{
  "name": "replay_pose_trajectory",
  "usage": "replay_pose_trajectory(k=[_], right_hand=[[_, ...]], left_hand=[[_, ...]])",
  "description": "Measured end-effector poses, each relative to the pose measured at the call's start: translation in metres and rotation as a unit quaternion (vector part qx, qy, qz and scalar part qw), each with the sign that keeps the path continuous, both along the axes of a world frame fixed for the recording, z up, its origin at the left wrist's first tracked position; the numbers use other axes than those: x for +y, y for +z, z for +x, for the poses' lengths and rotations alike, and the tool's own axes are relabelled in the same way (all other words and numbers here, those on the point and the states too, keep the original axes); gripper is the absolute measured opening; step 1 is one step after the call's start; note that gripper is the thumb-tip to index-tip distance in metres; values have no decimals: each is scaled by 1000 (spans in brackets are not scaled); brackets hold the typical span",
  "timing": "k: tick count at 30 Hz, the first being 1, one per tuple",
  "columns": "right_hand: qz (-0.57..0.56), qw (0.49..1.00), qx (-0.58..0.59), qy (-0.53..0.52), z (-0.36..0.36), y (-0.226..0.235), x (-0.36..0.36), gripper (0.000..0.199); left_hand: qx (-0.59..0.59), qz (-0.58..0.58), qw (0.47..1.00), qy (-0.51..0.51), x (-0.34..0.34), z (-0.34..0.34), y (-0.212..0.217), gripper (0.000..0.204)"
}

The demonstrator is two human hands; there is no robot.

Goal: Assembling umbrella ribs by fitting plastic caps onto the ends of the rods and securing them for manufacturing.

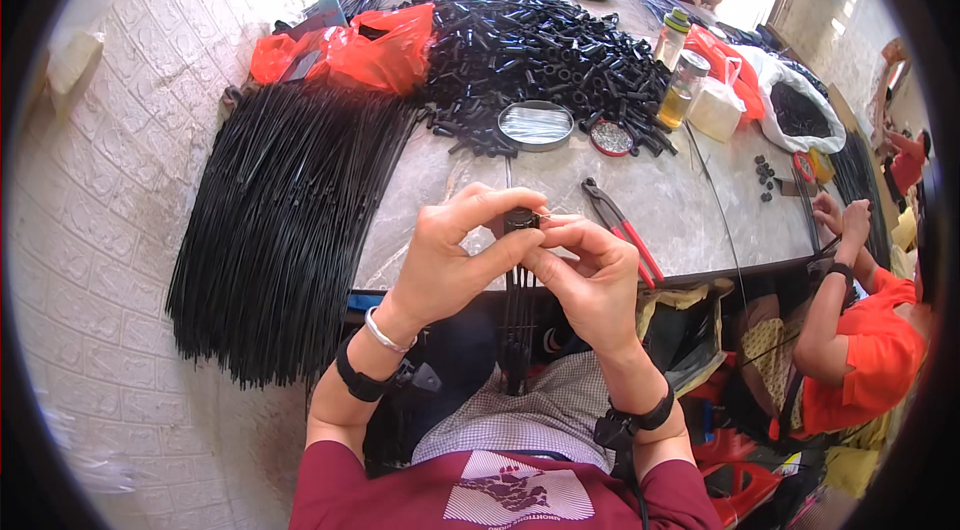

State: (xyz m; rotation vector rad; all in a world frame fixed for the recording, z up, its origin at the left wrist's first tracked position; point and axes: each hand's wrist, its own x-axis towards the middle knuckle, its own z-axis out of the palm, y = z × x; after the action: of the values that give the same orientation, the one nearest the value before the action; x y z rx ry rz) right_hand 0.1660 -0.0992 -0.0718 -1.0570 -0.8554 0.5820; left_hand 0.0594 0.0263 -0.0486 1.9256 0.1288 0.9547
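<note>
My left hand [460, 242] is closed around a round black hub [521, 220] above the table's near edge. Slim black rods [517, 320] run down from the hub toward my lap. Beside the hub, my right hand [592, 278] is closed in a pinch, its fingertips touching my left fingers. A fine thin strand [545, 216], perhaps wire, shows at the right fingertips. Pincers with red handles [630, 238] lie just right of my hands. A round tin [536, 126] of thin silvery pieces sits beyond them.
A large heap of black tubular parts [540, 50] covers the table's far middle. Long black rods [290, 220] hang over the left edge, near orange bags [385, 48]. Bottles [683, 90] and a white sack [800, 105] stand right. A co-worker in orange [865, 355] sits close at right.
</note>
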Motion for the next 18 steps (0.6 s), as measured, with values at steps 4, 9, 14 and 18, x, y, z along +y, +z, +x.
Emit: replay_pose_trajectory(k=[4, 9, 14, 18], right_hand=[[27, 999, -26, -15, -1, -1, 0, 16], [23, 996, -74, -37, -4, 1, 0, 16], [29, 998, -51, -20, -5, -2, -1, 17], [-12, 998, 29, 47, -1, 2, -6, 25]], left_hand=[[21, 37, 999, 14, -2, -9, 11, 29], [90, 76, 993, 26, -7, -15, 20, 29], [31, -64, 997, -10, -18, -16, 17, 29], [47, -76, 996, -27, -20, -24, 19, 29]])
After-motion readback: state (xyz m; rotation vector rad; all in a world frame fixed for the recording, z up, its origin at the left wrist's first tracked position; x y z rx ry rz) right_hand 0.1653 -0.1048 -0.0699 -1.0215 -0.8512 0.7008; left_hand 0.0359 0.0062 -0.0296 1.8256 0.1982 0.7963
